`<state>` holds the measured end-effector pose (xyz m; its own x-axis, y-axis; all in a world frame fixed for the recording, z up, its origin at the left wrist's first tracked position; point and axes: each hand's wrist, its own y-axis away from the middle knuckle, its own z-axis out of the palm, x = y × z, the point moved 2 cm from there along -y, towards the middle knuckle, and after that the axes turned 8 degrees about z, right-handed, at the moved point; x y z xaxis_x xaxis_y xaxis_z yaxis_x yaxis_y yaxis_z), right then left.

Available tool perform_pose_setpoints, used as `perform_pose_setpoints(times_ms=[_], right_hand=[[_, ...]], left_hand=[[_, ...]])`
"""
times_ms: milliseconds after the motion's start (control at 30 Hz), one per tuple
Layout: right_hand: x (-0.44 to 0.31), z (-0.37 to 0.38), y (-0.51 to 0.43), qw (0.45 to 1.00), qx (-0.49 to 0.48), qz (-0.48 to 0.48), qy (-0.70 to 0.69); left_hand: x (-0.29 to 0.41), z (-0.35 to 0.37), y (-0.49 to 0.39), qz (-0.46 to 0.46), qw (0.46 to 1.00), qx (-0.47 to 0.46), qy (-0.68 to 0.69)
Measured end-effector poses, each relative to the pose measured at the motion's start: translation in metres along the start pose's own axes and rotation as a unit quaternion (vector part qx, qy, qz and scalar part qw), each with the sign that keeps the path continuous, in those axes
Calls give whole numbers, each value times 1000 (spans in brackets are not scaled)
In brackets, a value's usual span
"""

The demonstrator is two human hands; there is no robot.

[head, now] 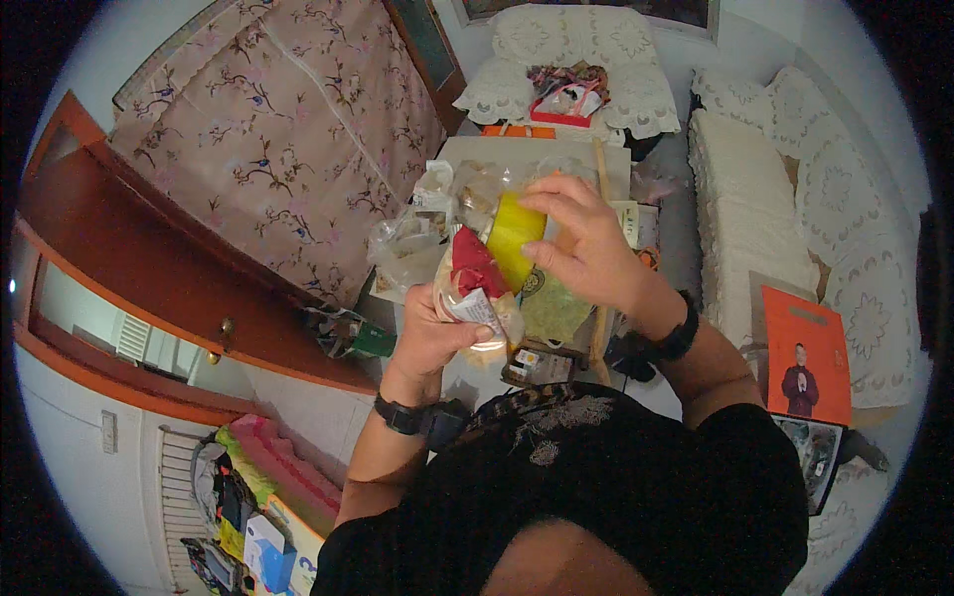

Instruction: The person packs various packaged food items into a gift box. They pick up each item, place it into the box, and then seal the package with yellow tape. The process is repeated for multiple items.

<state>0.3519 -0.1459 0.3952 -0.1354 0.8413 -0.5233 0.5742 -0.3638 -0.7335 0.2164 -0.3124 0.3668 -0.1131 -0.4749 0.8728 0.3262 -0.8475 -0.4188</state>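
Note:
My left hand (432,328) grips a clear plastic package (501,316) with a red piece (475,261) and a white printed label (475,311). The thumb lies across its lower end. Against the package's right side stands a bright yellow object (514,235), rounded like a roll or cup; its exact kind is unclear. My right hand (585,238) has thumb and fingertips on the right edge of that yellow object. Beneath the hands, a pale green piece (555,309) with a dark round mark lies on the table.
Crumpled clear plastic bags (406,242) lie left on the table (496,149). A wooden stick (601,328) runs along its right side. A lace-covered sofa (745,201) stands right, with an orange printed folder (809,350). A wooden door (149,223) is at left.

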Motion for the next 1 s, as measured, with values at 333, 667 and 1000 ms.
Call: perform_pose_setpoints(times_ms=[333,667,1000], right_hand=[[-14,0,6,998,42,32,-38],[-12,-1,10,980,10,138,-144],[-3,5,8,971,-47,161,-170]], left_hand=[[-8,7,5,23,995,7,-96],[-8,16,10,30,988,6,-152],[-10,16,12,31,987,5,-157]])
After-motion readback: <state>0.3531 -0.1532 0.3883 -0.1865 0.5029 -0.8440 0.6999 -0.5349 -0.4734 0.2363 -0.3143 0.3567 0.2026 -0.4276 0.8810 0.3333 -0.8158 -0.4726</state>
